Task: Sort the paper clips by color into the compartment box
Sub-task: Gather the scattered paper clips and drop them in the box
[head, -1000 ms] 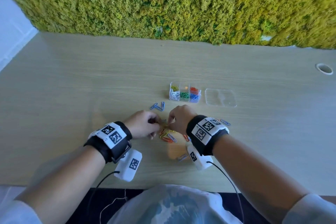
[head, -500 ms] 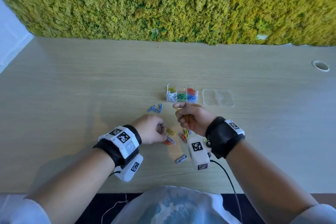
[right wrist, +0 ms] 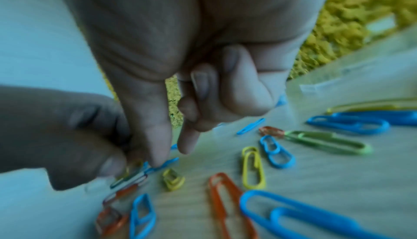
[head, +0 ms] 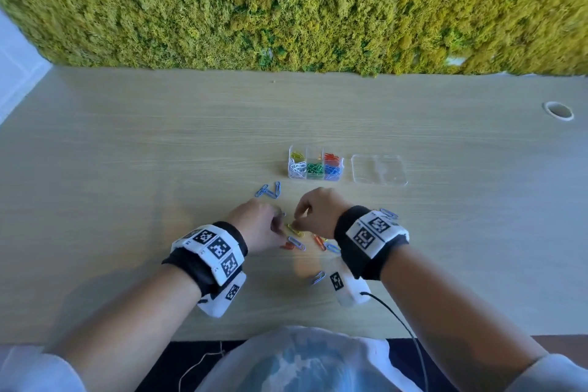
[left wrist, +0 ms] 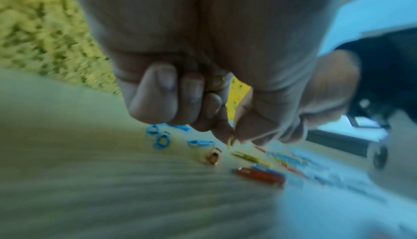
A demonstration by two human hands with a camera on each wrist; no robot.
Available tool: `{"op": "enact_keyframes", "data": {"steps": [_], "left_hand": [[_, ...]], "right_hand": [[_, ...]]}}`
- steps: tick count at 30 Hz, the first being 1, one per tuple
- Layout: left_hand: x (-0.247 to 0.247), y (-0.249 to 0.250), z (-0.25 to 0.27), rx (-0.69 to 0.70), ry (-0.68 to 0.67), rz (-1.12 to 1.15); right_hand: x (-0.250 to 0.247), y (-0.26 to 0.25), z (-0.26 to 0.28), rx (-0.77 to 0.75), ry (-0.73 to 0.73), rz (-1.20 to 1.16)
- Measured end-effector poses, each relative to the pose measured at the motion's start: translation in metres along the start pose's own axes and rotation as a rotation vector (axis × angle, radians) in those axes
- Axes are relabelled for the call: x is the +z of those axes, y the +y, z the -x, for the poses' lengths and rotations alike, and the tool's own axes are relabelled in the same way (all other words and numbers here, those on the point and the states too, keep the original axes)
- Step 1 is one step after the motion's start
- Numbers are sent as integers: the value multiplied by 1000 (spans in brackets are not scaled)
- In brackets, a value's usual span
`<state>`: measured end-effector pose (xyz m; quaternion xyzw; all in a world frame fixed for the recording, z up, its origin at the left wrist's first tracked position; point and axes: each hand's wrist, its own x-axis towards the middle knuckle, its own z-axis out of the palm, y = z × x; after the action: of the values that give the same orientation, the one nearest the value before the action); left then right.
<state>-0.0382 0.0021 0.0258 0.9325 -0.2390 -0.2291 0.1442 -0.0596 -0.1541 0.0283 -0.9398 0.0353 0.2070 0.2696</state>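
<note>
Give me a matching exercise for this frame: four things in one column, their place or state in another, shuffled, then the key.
Things:
1. compartment box
2. clear lid
3. three blue clips
4. left hand

Places or states:
A. loose on the table, left of and nearer than the box
B. lying flat, right of the box
C. holds yellow clips in curled fingers
D. open, with sorted clips inside

Pairs: 1-D, 2-B, 3-A, 4-C

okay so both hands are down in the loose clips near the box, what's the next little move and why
Probably lift the left hand to the box's far-left cell, where yellow clips lie. The left wrist view shows a yellow clip pinched at its fingertips. The right hand's grip is unclear.
</note>
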Motion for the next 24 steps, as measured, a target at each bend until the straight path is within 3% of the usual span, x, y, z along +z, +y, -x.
{"op": "enact_keyframes", "data": {"steps": [4,8,11,14,18,21,24], "left_hand": [[-4,-6,-2,-95,-78,391],[-8,-9,3,-226,-276,1342],[-11,-12,2,-197,-328,1541],[-10,-14,-3,-271,-265,1472],[-4,-13,-14,-273,-142,1150],[-8,-10,-25,-200,-109,852],[-25,0,-40,-69,-61,530]], "right_hand": [[11,-10,-1,-25,16,340],[14,-15,-1,-16,-50,413],[10,-15,2,35,-58,232],[-2,-1,5,102,-59,-322],[-25,25,8,120,-1,-1095],[-43,44,5,243,67,-1354],[-56,61,-1,360,78,-1470]]}}
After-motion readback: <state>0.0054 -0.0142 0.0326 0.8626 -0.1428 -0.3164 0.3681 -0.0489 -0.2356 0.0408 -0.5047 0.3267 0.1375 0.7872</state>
